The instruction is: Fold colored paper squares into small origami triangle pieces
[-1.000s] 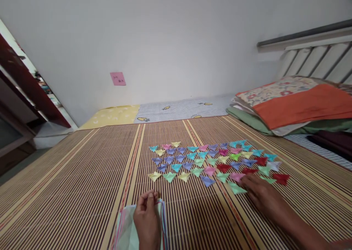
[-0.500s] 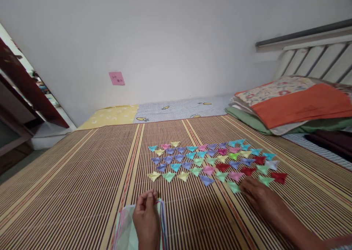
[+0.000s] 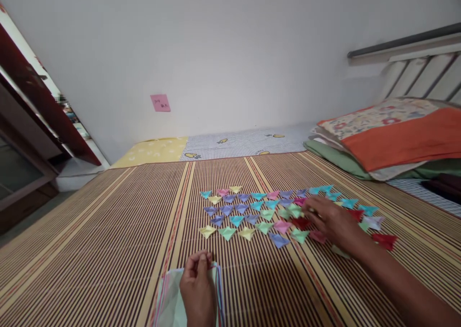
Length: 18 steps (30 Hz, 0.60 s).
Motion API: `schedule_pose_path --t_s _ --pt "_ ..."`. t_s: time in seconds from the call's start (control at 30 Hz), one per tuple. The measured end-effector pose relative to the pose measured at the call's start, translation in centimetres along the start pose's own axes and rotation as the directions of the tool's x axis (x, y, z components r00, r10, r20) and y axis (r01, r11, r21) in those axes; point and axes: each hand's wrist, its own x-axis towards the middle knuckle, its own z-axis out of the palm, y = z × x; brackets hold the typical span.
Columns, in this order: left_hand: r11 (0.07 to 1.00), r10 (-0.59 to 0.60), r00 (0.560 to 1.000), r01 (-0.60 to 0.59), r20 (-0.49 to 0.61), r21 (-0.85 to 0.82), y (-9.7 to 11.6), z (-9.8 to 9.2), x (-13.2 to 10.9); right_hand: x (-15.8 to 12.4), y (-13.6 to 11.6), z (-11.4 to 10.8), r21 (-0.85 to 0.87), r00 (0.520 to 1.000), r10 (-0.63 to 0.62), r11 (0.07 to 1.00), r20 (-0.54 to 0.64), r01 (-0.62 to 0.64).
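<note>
My left hand [image 3: 199,284] rests over a stack of thin coloured paper sheets [image 3: 172,296], pale green on top. Its thumb and fingers are pinched together, and what is between them, if anything, does not show. My right hand [image 3: 326,216] reaches over the right part of the folded paper pieces, fingers closed at a green folded paper piece [image 3: 295,211]. Rows of small pointed pieces lie on the mat, among them a yellow one [image 3: 207,231], a blue one [image 3: 279,240] and a red one [image 3: 384,241]. My right hand and forearm hide several pieces.
A striped bamboo mat [image 3: 118,231] covers the bed. At the right lies a pile of pillows [image 3: 399,139] near a white bed rail. The wall at the back bears a pink note [image 3: 160,102]. A doorway opens at the far left.
My right hand has moved away from me and slightly left, and the green piece beside it no longer lies in the front row. My left hand stays on the stack. The view has shifted slightly.
</note>
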Motion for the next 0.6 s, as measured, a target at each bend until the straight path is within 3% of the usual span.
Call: schedule_pose_path --t_s 0.07,0.17,0.27,0.4,0.6 --pt "1.000 -0.016 1.000 0.016 -0.003 -0.005 0.0 0.0 0.0 4.9 -0.6 0.8 -0.034 0.999 0.037 0.999 0.017 -0.037" --pt "0.999 -0.033 0.999 0.033 -0.011 -0.030 -0.2 0.0 0.1 11.4 -1.2 3.8 -0.040 0.995 0.054 0.998 0.083 -0.051" --pt "0.998 -0.043 0.999 0.042 -0.019 -0.042 -0.4 0.0 0.1 15.4 -1.5 7.4 -0.053 0.980 0.074 0.996 0.185 -0.066" --pt "0.999 -0.044 0.999 0.044 -0.011 -0.012 -0.1 0.0 0.0 17.2 -1.5 10.3 -0.083 0.952 0.107 0.993 0.286 -0.086" --pt "0.996 -0.068 0.998 0.067 -0.014 -0.053 0.0 0.0 -0.1 17.6 -1.5 11.1 -0.122 0.934 0.127 0.988 0.333 -0.090"
